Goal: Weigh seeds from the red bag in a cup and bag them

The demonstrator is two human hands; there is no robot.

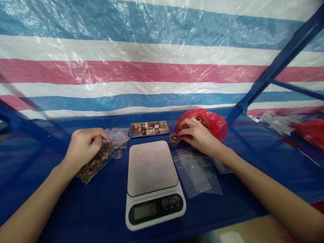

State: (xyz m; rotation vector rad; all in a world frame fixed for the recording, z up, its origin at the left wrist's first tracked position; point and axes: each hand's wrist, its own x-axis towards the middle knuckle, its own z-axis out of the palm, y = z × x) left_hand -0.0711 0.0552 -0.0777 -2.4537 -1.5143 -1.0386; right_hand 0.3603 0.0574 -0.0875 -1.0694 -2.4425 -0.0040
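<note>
My left hand (85,143) is closed, its curled fingers at the upper edge of a clear zip-lock bag (93,168) filled with brown, nut-like pieces. Smaller zip-lock bags (120,139) lie just beyond those fingertips. On the other side, my right hand (198,134) has its thumb and fingertips at the rim of a small clear cup (174,140) holding a few brown pieces. Behind that hand sits an open red plastic bag (219,124) with more brown pieces inside, partly hidden by the fingers. Between my hands stands a white kitchen scale (153,168), its plate bare and its display showing zeros.
A phone (149,129) playing a video lies behind the scale. Flat clear zip-lock bags (201,173) are right of the scale. Farther right are clear plastic (281,119), another red bag (316,133) and a thin tool (298,148). Blue metal posts (276,60) and striped sheeting (139,71) enclose the blue table.
</note>
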